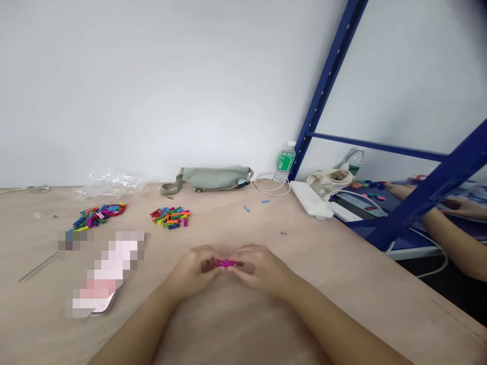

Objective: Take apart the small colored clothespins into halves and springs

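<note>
A magenta mini clothespin (225, 263) is pinched in the closed fingers of the left hand (192, 271) and right hand (259, 268), a pile of coloured mini clothespins (170, 217) lying at eleven o'clock.

The person's left hand (192, 271) and right hand (258, 268) are pinching a small magenta clothespin (225, 263) between them. Straight beyond the clothespin, a sage waist bag (207, 179) is lying by the wall, and two heaps of multicoloured mini clothespins (169, 217) are sitting nearer, ahead and left. Ahead and right of it, a white power bank (310, 199) is resting near a water bottle (285, 161).
</note>
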Available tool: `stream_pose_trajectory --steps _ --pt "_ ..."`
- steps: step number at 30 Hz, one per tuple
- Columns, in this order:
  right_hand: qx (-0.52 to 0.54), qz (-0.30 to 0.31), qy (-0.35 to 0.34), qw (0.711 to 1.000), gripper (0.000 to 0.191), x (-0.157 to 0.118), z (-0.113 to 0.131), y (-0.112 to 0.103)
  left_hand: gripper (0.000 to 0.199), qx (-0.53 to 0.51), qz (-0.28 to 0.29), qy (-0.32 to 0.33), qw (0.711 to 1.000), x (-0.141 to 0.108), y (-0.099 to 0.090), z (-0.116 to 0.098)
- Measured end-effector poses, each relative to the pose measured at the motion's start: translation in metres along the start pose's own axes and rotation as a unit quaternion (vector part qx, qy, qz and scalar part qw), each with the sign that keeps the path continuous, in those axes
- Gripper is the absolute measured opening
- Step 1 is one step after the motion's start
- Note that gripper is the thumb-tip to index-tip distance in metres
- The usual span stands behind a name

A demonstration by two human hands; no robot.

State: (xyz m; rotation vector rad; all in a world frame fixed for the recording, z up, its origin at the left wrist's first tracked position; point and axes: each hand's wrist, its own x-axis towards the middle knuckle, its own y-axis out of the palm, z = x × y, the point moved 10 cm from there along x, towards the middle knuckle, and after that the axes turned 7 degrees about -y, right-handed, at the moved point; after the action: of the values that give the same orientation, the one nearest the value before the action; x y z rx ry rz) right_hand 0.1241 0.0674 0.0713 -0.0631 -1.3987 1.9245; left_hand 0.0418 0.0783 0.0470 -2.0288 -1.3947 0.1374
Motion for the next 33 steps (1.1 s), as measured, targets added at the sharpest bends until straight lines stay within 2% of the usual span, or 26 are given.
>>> stream_pose_trajectory --steps 2,4,7,10,12,14,16,18,22,25,30,33 --pt "0.007 0.003 0.012 1.000 0.022 0.000 -0.003 0.002 0.017 -0.011 -0.001 0.004 1.000 -0.001 0.000 -0.002" --pt "0.029 -0.020 0.040 0.999 0.024 -0.001 -0.010 0.003 0.029 -0.042 -0.026 -0.006 0.999 -0.001 -0.007 0.000" --pt "0.095 -0.076 0.129 0.984 0.032 -0.002 -0.033 0.010 0.037 -0.117 -0.125 -0.051 0.984 -0.001 -0.031 0.016" --pt "0.126 -0.098 0.197 0.967 0.039 0.010 -0.055 0.022 0.030 -0.210 -0.260 -0.109 0.936 -0.007 -0.059 0.046" --pt "0.099 -0.095 0.189 0.972 0.038 0.032 -0.061 0.025 0.028 -0.301 -0.313 -0.138 0.890 -0.011 -0.067 0.069" --pt "0.043 -0.083 0.159 0.983 0.035 0.061 -0.061 0.027 0.027 -0.390 -0.338 -0.160 0.841 -0.012 -0.067 0.089" --pt "-0.013 -0.075 0.142 0.987 0.031 0.088 -0.062 0.030 0.027 -0.431 -0.353 -0.171 0.813 -0.013 -0.067 0.101" --pt "-0.046 -0.074 0.142 0.986 0.028 0.109 -0.066 0.035 0.029 -0.447 -0.358 -0.176 0.800 -0.011 -0.066 0.108" --pt "-0.069 -0.079 0.164 0.981 0.026 0.128 -0.080 0.035 0.035 -0.483 -0.347 -0.181 0.783 -0.008 -0.063 0.111" --pt "-0.093 -0.097 0.197 0.971 0.025 0.119 -0.101 0.013 0.036 -0.500 -0.340 -0.182 0.776 -0.007 -0.061 0.111" --pt "-0.140 -0.129 0.250 0.949 0.026 0.075 -0.133 -0.035 0.033 -0.517 -0.323 -0.177 0.773 -0.004 -0.056 0.107" --pt "-0.150 -0.133 0.261 0.944 0.023 0.054 -0.141 -0.045 0.031 -0.525 -0.310 -0.171 0.774 -0.002 -0.053 0.103"
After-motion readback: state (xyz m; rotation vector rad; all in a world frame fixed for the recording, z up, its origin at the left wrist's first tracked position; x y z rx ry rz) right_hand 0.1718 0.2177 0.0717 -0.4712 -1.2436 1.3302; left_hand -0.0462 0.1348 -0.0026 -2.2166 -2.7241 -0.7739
